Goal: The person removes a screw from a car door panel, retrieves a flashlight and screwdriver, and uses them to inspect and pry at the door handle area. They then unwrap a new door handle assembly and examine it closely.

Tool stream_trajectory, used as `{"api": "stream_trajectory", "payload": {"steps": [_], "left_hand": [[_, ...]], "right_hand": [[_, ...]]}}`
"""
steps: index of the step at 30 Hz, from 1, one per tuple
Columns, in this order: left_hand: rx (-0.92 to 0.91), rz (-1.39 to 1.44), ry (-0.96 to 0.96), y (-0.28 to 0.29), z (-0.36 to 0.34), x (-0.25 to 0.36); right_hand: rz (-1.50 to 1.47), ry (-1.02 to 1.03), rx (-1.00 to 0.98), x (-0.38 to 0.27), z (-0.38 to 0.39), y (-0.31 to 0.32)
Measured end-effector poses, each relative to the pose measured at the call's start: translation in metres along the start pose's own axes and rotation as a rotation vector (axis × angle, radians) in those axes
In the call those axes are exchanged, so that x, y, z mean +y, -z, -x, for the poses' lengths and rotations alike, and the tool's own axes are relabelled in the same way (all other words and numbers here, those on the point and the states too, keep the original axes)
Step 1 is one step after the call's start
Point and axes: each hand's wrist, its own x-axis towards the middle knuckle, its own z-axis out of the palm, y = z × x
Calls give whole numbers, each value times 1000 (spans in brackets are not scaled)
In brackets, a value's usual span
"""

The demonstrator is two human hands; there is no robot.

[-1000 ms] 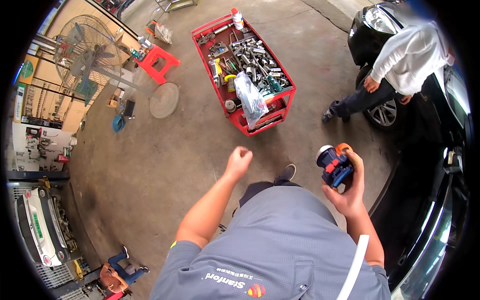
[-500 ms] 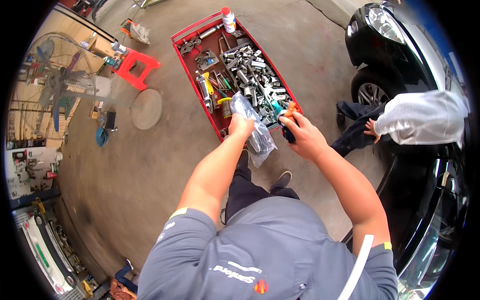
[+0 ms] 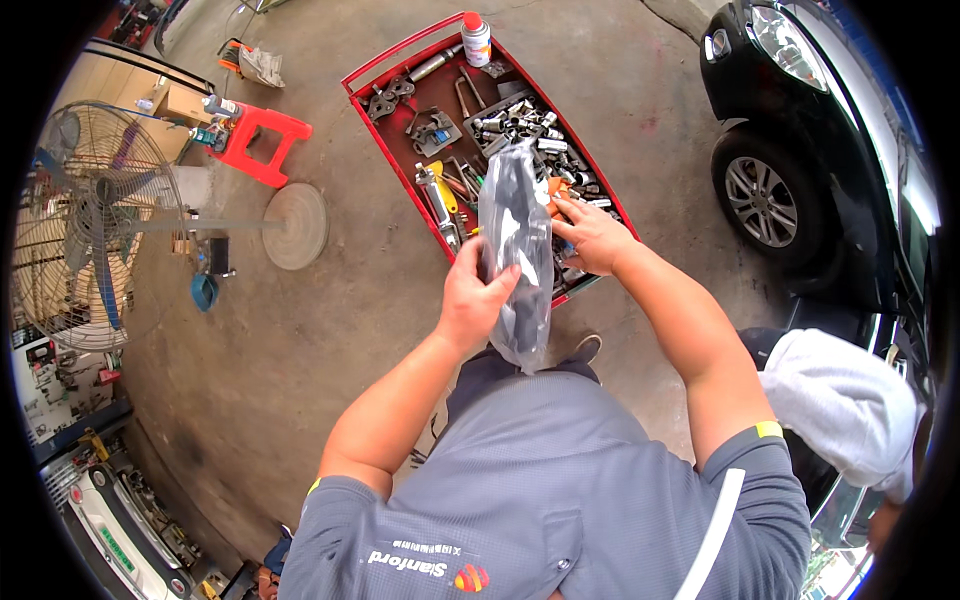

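My left hand is closed around a long clear plastic bag, its thumb pressed on the front. Something dark and elongated is inside, its kind unclear through the film. My right hand is beside the bag, over the near right part of a red tool tray. Its bent fingers are on an orange-and-black tool, whose lower part is mostly hidden by the hand and bag. Loose metal sockets fill the tray's right side. A yellow-handled tool lies on the left.
At the tray's far end stands a red-capped spray can. A black car is on the right, with a person in a light grey top beside it. Leftward are a red stool and a large pedestal fan.
The bag has been raised toward me, turned more upright, and now covers part of the tray. My right hand has moved slightly up. The person beside the car has shifted nearer.
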Motion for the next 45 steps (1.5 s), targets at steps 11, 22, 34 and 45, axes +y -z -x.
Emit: {"api": "stream_trajectory", "payload": {"steps": [11, 22, 34, 45], "left_hand": [[-128, -450, -371, 34, -38, 40], [-288, -813, -639, 26, -8, 70], [-223, -661, -683, 47, 39, 64], [-309, -788, -772, 37, 60, 74]], "right_hand": [[-830, -482, 189, -4, 26, 52], [-1505, -529, 472, -61, 78, 140], [-1577, -584, 784, -60, 146, 151], [-1582, -367, 313, -120, 134, 139]]}}
